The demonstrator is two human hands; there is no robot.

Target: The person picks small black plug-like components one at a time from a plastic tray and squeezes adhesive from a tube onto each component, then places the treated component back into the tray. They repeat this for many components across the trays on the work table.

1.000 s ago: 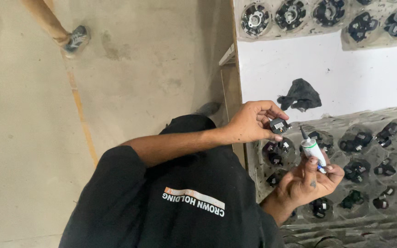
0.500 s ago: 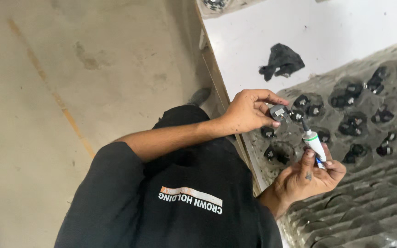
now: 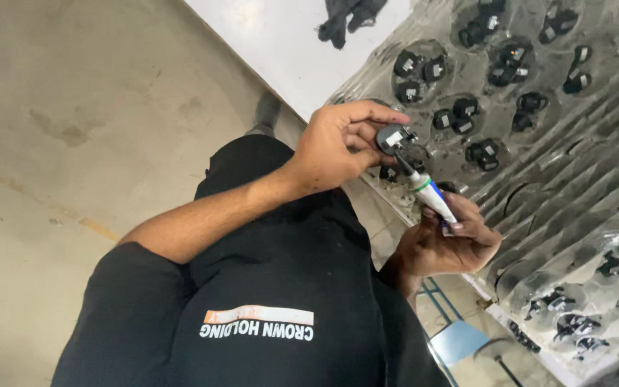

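A bare concrete floor (image 3: 73,107) fills the left of the head view, with the toe of a dark shoe (image 3: 266,111) showing above the person's black shirt (image 3: 281,287). The left hand (image 3: 334,147) is raised at centre, thumb and fingertips closed around a small round black component (image 3: 393,138) with a pale metal insert, held just in front of the table edge. Pressed to that component from below is the dark nozzle of a small white tube (image 3: 431,197) with a green band. The right hand (image 3: 442,247) is wrapped around the tube's lower end, fingers curled shut on it. Behind both hands lies a clear moulded plastic tray (image 3: 574,186), its round pockets holding more small black parts (image 3: 460,115) in twos and threes. The tray rests on a white table (image 3: 281,36), where a crumpled black cloth (image 3: 349,18) lies near the top edge. A blue metal frame (image 3: 456,337) shows below the right hand.
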